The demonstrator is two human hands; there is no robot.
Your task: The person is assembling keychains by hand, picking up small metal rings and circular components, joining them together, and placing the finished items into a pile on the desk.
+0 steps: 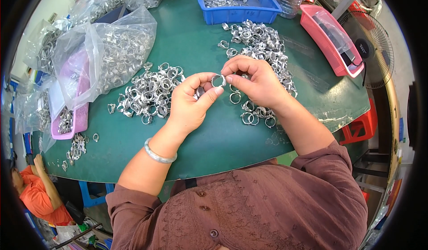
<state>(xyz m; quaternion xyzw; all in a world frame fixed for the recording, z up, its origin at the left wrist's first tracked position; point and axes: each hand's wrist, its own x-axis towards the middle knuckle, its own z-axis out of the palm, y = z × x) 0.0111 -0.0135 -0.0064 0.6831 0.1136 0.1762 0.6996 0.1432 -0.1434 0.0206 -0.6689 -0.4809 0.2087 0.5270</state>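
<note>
A silver metal ring (218,80), shaped like a small hose clamp, is held up over the middle of the table. My left hand (189,96) pinches it between thumb and forefinger. At the ring's right edge, my right hand (256,80) is closed, thumb and fingertips against the ring. More metal (199,92) shows in the gap behind my left thumb; whether that hand holds it I cannot tell. To the left of my hands lies a pile of similar rings (149,92). Another heap of rings (263,43) spreads behind and beneath my right hand.
On the green table (178,31) a blue tray (240,16) stands at the back, a pink basket (330,40) at the right. Clear bags of rings (122,49) and a lilac basket (80,120) crowd the left. Beyond are a fan (368,48) and a person in orange (42,194).
</note>
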